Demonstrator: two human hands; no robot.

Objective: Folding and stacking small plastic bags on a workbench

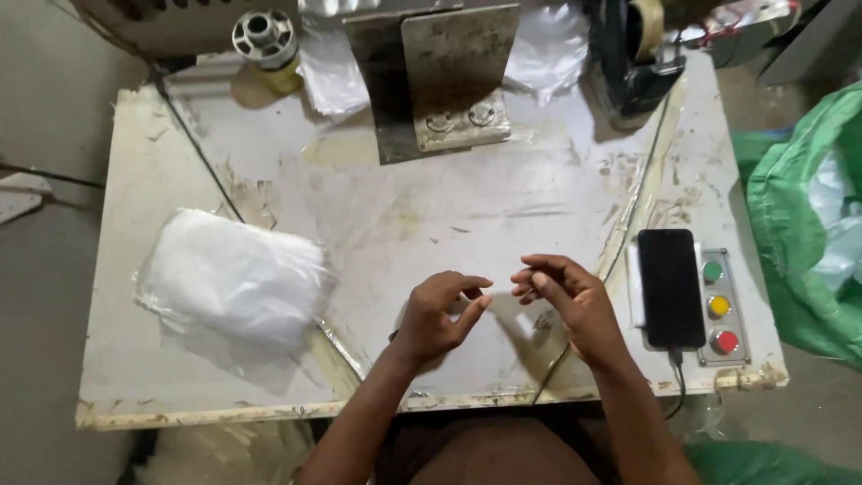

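Head view: both hands hover over the bare middle of the table (144,180), close to its near edge. Left hand (437,316) is half curled, thumb and forefinger nearly pinched; right hand (567,301) is the same, fingertips pointing at the left ones, a small gap between the two. Whether they hold anything I cannot tell; a clear film would not show at this size, so I read both as loosely pinched and apparently empty. Nearest workable item is the bag stack (235,286), a pile of thin clear plastic bags lying flat on the left part of the table, well apart from the left hand. Handling, as a judgement: very light, limp, no stiffness, slick sheet on sheet, likely to cling and come up several at once. Not fragile, but it creases and slides. Best grip looks like a fingertip pinch at a corner or edge of the top sheet, peeling it off; a flat palm would drag the whole pile. To the right, just beside the right hand, a black phone (671,287) lies face up with its cable plugged in, next to a button panel (719,306) with green, yellow and red buttons. At the far edge a metal press (431,76), more crumpled film beside it. A green sack (790,224) sits off the table, right.
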